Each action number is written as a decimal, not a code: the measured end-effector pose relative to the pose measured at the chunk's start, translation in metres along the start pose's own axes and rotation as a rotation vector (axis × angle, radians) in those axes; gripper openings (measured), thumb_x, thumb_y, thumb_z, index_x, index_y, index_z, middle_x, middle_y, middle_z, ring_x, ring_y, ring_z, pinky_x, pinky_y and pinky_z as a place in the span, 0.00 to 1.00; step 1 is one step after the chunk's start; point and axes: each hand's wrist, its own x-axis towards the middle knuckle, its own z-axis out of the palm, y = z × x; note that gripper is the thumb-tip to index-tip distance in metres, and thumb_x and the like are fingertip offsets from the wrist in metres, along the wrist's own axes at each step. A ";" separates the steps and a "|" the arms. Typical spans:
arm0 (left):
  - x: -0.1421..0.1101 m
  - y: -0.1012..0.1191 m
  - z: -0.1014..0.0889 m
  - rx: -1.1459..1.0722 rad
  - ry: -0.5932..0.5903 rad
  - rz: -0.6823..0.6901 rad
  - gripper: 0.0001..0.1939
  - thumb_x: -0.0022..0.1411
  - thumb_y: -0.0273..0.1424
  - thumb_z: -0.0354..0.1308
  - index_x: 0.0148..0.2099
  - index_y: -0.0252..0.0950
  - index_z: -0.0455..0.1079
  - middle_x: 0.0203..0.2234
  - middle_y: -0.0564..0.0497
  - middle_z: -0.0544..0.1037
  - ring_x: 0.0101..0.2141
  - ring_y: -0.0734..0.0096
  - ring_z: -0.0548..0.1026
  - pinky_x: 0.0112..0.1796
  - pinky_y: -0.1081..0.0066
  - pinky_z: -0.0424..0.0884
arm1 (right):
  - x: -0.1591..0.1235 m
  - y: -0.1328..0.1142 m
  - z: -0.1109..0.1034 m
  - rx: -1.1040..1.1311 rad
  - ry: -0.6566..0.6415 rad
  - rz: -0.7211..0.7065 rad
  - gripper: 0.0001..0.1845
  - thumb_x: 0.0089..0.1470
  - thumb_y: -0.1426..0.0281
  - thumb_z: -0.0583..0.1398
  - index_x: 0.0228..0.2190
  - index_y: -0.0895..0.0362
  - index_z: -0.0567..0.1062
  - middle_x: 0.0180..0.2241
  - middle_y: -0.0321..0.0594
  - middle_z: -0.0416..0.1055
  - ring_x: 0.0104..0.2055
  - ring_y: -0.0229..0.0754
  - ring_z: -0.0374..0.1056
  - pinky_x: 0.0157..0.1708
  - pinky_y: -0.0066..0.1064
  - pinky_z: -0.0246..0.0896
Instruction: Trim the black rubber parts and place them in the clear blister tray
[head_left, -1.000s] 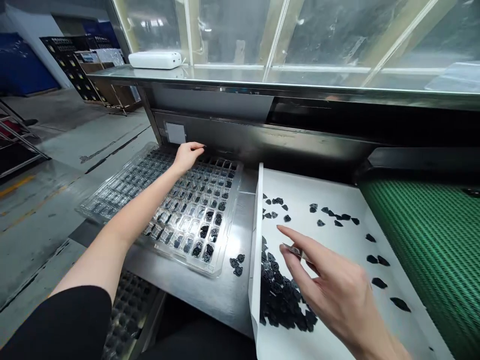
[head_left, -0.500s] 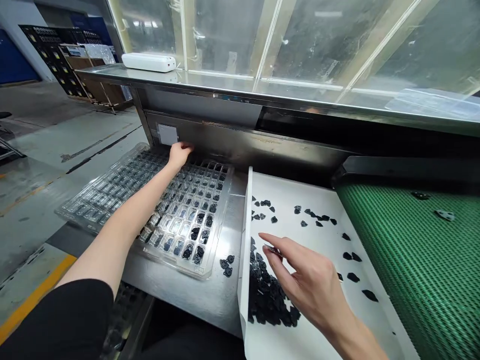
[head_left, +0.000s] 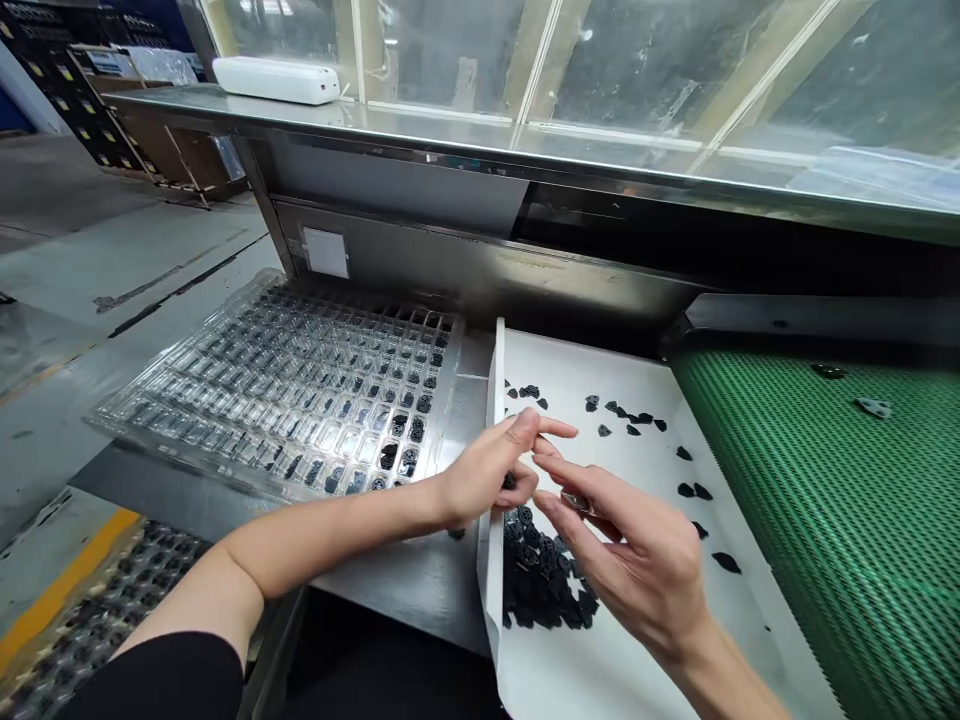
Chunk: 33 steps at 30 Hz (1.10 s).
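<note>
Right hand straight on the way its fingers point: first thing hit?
Probably the left hand, just ahead of the right hand in this view. Depth is unclear; they may already touch.

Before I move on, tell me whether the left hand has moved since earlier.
Yes. The left hand has moved right and closer in, from the far edge of the clear tray to over the left wall of the white bin.
</note>
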 end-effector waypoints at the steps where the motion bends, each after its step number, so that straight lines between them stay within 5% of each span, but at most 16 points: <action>1: -0.001 -0.003 0.004 -0.003 0.009 -0.001 0.37 0.76 0.61 0.50 0.64 0.33 0.71 0.39 0.50 0.73 0.19 0.84 0.56 0.19 0.73 0.47 | -0.001 0.001 0.001 0.008 -0.009 0.002 0.15 0.70 0.75 0.66 0.57 0.56 0.78 0.35 0.36 0.77 0.28 0.33 0.68 0.31 0.27 0.67; 10: -0.011 -0.011 -0.006 0.033 -0.002 -0.009 0.42 0.73 0.66 0.48 0.73 0.42 0.64 0.43 0.50 0.71 0.22 0.80 0.59 0.20 0.72 0.52 | -0.001 -0.004 0.016 0.086 -0.069 0.066 0.09 0.70 0.74 0.65 0.50 0.58 0.83 0.29 0.33 0.78 0.24 0.32 0.66 0.28 0.28 0.62; 15: -0.012 -0.015 -0.008 0.120 0.022 0.049 0.41 0.74 0.65 0.47 0.74 0.43 0.66 0.41 0.50 0.72 0.27 0.74 0.65 0.27 0.71 0.64 | -0.005 -0.007 0.023 0.049 -0.028 0.090 0.07 0.68 0.70 0.68 0.46 0.59 0.84 0.27 0.33 0.77 0.23 0.33 0.64 0.27 0.29 0.60; 21: -0.013 -0.017 -0.014 0.114 -0.012 0.009 0.39 0.72 0.66 0.51 0.74 0.51 0.66 0.42 0.51 0.72 0.23 0.77 0.61 0.19 0.72 0.54 | -0.005 -0.007 0.028 0.122 0.071 0.139 0.05 0.67 0.72 0.67 0.42 0.58 0.85 0.30 0.34 0.81 0.25 0.32 0.68 0.28 0.27 0.62; 24: -0.014 -0.017 -0.013 0.088 -0.011 0.019 0.32 0.76 0.60 0.53 0.70 0.48 0.72 0.39 0.51 0.74 0.21 0.79 0.58 0.19 0.72 0.53 | 0.000 -0.005 0.022 0.275 0.173 0.327 0.05 0.67 0.70 0.67 0.40 0.58 0.85 0.30 0.36 0.80 0.24 0.32 0.65 0.25 0.26 0.59; 28: -0.013 -0.018 -0.010 0.057 0.040 0.084 0.18 0.71 0.42 0.70 0.60 0.48 0.78 0.39 0.53 0.75 0.20 0.83 0.56 0.20 0.73 0.50 | 0.007 0.001 0.011 0.449 0.339 0.576 0.11 0.62 0.62 0.72 0.34 0.58 0.84 0.28 0.37 0.76 0.27 0.34 0.62 0.26 0.27 0.57; 33: -0.018 -0.014 -0.013 0.362 0.148 0.252 0.18 0.65 0.35 0.76 0.56 0.52 0.82 0.41 0.51 0.79 0.24 0.76 0.65 0.25 0.70 0.61 | 0.008 -0.002 0.013 0.558 0.258 0.638 0.20 0.58 0.54 0.75 0.32 0.58 0.83 0.25 0.36 0.71 0.26 0.33 0.57 0.25 0.27 0.53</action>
